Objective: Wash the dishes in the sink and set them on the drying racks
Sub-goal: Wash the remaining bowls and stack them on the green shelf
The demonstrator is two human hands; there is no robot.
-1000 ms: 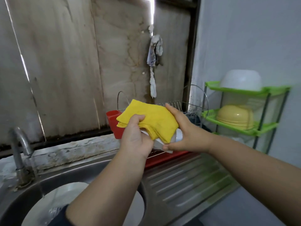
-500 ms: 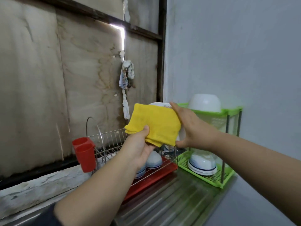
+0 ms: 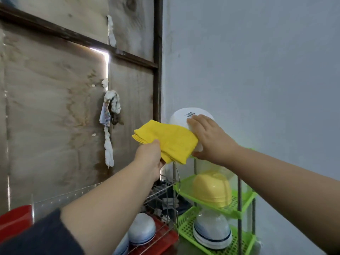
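The right hand [image 3: 211, 138] holds a white bowl [image 3: 181, 116] upside down at the top of the green rack [image 3: 244, 197], fingers [image 3: 197, 120] spread over its base. At nine o'clock of the bowl, touching it, the left hand [image 3: 149, 159] has its fingers clamped on a folded yellow cloth [image 3: 167, 140]. A yellow bowl [image 3: 213, 188] sits on the middle shelf, a blue-rimmed bowl [image 3: 211, 234] at six o'clock below.

A white rag [image 3: 110, 115] hangs on the plywood wall [image 3: 55, 107].
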